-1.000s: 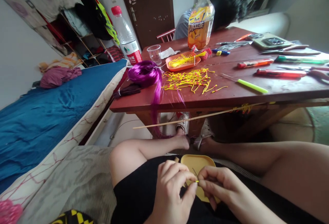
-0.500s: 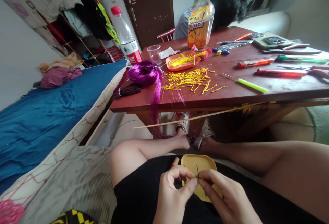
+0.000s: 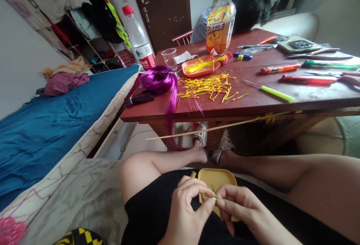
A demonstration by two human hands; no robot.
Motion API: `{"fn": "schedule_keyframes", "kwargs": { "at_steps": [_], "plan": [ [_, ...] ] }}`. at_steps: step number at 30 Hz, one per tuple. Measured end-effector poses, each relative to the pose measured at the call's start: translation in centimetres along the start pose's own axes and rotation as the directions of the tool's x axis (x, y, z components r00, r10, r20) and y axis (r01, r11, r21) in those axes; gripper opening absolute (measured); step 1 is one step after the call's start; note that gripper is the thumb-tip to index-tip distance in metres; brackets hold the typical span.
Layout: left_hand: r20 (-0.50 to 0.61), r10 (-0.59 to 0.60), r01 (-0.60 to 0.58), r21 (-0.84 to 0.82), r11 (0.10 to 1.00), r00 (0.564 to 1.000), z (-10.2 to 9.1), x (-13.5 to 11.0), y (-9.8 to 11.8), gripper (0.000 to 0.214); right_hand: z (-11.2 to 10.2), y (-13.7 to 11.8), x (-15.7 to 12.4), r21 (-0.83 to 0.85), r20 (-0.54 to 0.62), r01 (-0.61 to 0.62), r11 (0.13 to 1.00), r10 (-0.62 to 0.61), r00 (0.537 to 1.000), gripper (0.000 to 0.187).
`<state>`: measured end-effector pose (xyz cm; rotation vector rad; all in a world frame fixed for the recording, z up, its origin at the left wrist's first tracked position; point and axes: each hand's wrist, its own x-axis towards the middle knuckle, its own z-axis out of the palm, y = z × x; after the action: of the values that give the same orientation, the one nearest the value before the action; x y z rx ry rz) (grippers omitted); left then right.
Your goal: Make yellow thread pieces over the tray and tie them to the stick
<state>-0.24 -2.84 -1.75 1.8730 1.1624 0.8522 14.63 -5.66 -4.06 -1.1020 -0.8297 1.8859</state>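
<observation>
While one small yellow piece sits pinched where the left hand and the right hand meet at their fingertips, one thin dark strand stands up beside it. Below both hands, one yellow tray rests on the lap. Beyond, one pale stick runs in front of the desk, which carries a spread of yellow strips too tangled to count, one purple hank, one orange tray, one clear cup and two bottles.
</observation>
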Motion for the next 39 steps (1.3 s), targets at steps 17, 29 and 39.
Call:
{"fn": "schedule_keyframes", "kwargs": {
  "at_steps": [17, 29, 39],
  "plan": [
    [0.084, 0.109, -0.117, 0.098, 0.988, 0.990, -0.7, 0.0, -0.1, 0.009, -0.5, 0.8, 0.0, 0.311, 0.118, -0.152, 0.938, 0.121, 0.986, 0.023],
    [0.086, 0.160, -0.172, 0.157, 0.972, 0.983, -0.6, 0.1, 0.1, 0.012, -0.5, 1.2, 0.2, 0.194, 0.094, -0.118, 0.974, 0.102, 0.990, 0.028],
    [0.145, -0.277, 0.265, 0.099, 0.959, 0.950, 0.2, 0.1, 0.5, 0.017, 0.0, 0.7, -0.6, -0.579, -0.018, 0.165, 0.798, -0.216, 0.976, 0.025]
  ]
}}
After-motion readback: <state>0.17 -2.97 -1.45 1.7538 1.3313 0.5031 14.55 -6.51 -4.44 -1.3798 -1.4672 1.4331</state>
